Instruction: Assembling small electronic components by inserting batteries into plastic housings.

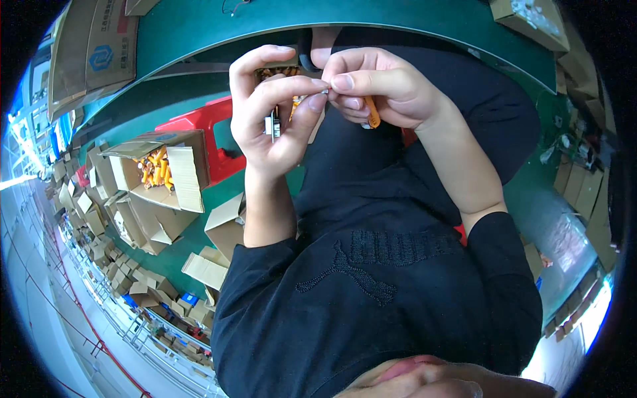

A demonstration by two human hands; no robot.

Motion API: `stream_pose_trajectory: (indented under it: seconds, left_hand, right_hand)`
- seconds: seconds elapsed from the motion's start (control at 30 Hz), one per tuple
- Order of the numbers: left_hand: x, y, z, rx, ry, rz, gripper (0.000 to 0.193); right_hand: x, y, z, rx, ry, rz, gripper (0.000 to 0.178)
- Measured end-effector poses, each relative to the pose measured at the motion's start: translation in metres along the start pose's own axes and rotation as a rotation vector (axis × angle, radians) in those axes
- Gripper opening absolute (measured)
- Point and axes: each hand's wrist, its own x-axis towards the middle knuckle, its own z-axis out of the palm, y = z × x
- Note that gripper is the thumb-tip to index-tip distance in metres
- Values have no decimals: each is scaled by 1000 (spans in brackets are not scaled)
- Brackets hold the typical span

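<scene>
My left hand and my right hand meet in front of my lap, fingertips almost touching. Thumb and forefinger of each are pinched at a tiny pale piece, too small to name. Under the curled fingers of my right hand, a slim orange plastic part sticks out downward. Beside my left palm shows a small metal and white piece; whether the palm holds it I cannot tell. Behind the left fingers, partly hidden, lie more orange and brown parts.
To the left, an open cardboard box holds several orange parts, next to a red plastic stool. A green table curves across the far side, with cartons at its left and a box at its right.
</scene>
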Motion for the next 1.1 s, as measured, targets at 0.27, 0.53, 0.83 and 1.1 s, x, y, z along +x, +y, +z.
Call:
stream_pose_trajectory:
  seconds: [0.27,0.53,0.83,1.1]
  left_hand:
    - [-7,-3,10,-294,40,-187,51]
    - [-8,-12,12,61,33,46,75]
    - [-14,-13,20,53,80,1,71]
    - [-14,-12,23,41,96,12,70]
  right_hand:
    - [-2,0,6,-204,165,-223,12]
    - [-3,6,9,-175,167,-260,9]
    - [-6,3,25,-218,225,-227,7]
    - [-7,5,28,-200,245,-242,6]
